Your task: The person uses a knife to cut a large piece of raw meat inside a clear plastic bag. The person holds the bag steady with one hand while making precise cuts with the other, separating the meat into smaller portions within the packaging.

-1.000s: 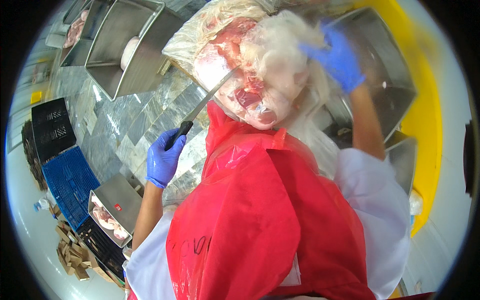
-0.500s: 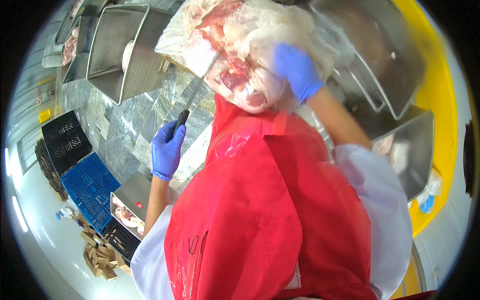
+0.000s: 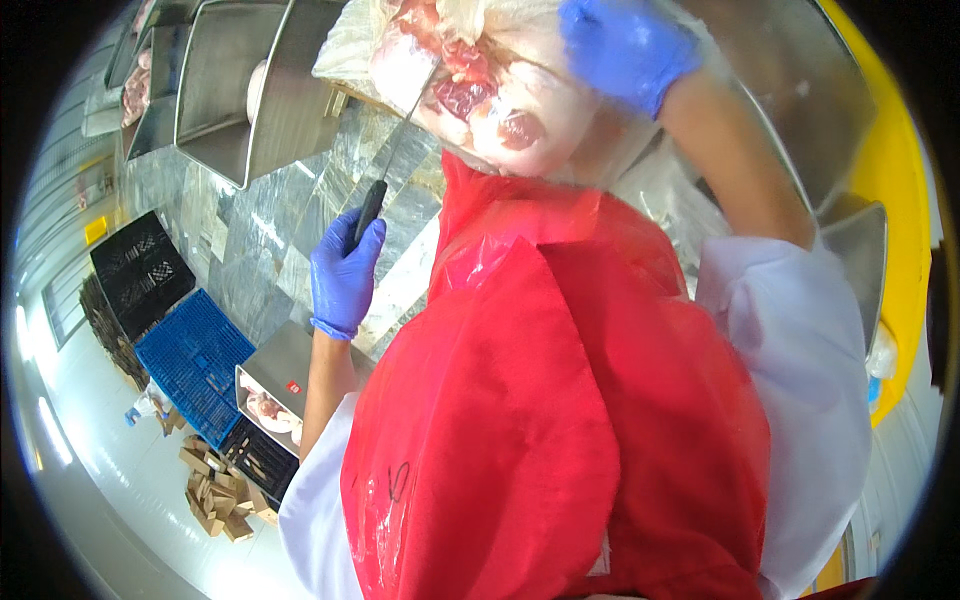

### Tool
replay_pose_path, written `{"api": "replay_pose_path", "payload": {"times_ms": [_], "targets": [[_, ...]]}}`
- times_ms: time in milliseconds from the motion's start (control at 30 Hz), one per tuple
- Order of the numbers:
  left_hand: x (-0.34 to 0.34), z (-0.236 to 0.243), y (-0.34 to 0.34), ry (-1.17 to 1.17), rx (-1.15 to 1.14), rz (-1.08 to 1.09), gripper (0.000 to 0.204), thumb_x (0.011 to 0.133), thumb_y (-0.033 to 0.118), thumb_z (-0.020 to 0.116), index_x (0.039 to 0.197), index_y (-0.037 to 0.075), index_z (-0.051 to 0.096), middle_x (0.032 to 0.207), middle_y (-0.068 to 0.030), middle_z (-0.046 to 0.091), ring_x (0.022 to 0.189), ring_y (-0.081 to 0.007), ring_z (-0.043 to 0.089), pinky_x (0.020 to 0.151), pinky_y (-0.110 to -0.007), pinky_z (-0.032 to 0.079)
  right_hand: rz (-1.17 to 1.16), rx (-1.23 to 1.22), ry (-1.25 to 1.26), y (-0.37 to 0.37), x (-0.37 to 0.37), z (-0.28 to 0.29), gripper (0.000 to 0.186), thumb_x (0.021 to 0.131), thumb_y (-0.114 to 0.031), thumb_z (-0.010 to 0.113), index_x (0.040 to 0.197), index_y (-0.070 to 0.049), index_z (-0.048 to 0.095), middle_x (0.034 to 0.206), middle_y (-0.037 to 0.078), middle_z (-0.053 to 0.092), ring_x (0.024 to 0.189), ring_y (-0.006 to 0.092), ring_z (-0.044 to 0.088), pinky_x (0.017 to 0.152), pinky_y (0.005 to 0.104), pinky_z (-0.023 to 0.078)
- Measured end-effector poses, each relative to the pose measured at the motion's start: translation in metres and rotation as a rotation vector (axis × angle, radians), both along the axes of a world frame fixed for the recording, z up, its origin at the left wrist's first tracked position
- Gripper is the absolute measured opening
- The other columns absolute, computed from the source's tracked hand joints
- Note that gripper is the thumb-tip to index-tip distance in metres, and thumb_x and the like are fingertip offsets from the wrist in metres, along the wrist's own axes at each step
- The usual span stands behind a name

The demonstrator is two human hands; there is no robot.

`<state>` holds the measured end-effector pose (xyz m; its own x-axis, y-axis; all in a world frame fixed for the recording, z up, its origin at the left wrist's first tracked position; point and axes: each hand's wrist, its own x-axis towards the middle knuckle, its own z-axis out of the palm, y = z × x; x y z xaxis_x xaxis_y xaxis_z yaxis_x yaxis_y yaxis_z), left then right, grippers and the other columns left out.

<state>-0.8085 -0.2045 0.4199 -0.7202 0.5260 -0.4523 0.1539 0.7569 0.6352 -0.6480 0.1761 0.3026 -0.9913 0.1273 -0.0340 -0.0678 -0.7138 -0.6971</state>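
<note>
A large piece of raw meat, pink and white with fat, lies on a clear plastic sheet at the top of the view. My left hand, in a blue glove, grips the black handle of a long knife; the blade tip reaches into the meat. My right hand, also in a blue glove, rests on the upper right side of the meat and presses on it. My red plastic apron fills the lower middle of the view.
Steel trays stand at the upper left. A steel bin with meat pieces, a blue crate, a black crate and cardboard scraps sit on the floor at left. A yellow band runs along the right.
The view has shifted, so the meat now sits higher in it. My right hand has moved across the top of the meat. My left hand keeps the knife in the meat.
</note>
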Motion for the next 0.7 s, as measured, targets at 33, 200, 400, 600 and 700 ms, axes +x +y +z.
{"api": "replay_pose_path", "payload": {"times_ms": [33, 200, 400, 600, 700], "targets": [[-0.002, 0.001, -0.001, -0.003, -0.012, 0.011, 0.037, 0.096, 0.023, 0.072, 0.121, -0.005, 0.068, 0.090, -0.0019, 0.067, 0.081, -0.0072, 0.056, 0.072, -0.025, 0.048, 0.050, 0.143, 0.065, 0.003, 0.002, 0.007, 0.028, 0.101, -0.022, 0.042, 0.075, -0.018, 0.052, 0.063, -0.001, 0.045, 0.055, 0.0171, 0.046, 0.054, 0.0322, 0.040], [-0.017, 0.003, -0.001, 0.024, 0.004, 0.003, 0.037, 0.097, 0.022, 0.072, 0.121, -0.004, 0.068, 0.090, -0.0017, 0.068, 0.081, -0.0066, 0.057, 0.071, -0.024, 0.047, -0.140, -0.354, -0.265, 0.019, 0.012, 0.045, 0.029, 0.100, -0.026, 0.046, 0.072, -0.018, 0.048, 0.061, -0.001, 0.041, 0.053, 0.0177, 0.042, 0.053, 0.0335, 0.036], [-0.037, 0.004, 0.005, 0.035, 0.137, 0.121, 0.030, 0.099, 0.020, 0.070, 0.119, -0.001, 0.070, 0.091, -0.0001, 0.068, 0.079, -0.0048, 0.056, 0.069, -0.022, 0.045, -0.266, -0.149, -0.305, 0.056, 0.047, 0.036, 0.015, 0.104, -0.020, 0.056, 0.095, -0.009, 0.062, 0.082, -0.002, 0.055, 0.071, 0.0124, 0.049, 0.066, 0.0305, 0.046], [-0.094, -0.020, 0.020, 0.118, 0.103, 0.119, 0.031, 0.099, 0.024, 0.070, 0.114, -0.003, 0.071, 0.086, 0.0002, 0.066, 0.075, -0.0062, 0.055, 0.067, -0.023, 0.045, -0.694, 0.190, -0.566, 0.037, 0.041, 0.082, 0.016, 0.105, -0.022, 0.058, 0.096, -0.011, 0.064, 0.080, -0.004, 0.053, 0.070, 0.0087, 0.049, 0.063, 0.0248, 0.042], [-0.143, -0.089, 0.047, 0.340, 0.075, -0.028, 0.043, 0.094, 0.036, 0.072, 0.113, -0.003, 0.070, 0.085, -0.0134, 0.072, 0.074, -0.0188, 0.063, 0.072, -0.036, 0.051, -0.670, 0.264, -0.608, 0.055, 0.053, 0.073, 0.014, 0.104, -0.022, 0.058, 0.097, -0.012, 0.065, 0.079, -0.004, 0.054, 0.069, 0.0085, 0.049, 0.063, 0.0239, 0.041]]}}
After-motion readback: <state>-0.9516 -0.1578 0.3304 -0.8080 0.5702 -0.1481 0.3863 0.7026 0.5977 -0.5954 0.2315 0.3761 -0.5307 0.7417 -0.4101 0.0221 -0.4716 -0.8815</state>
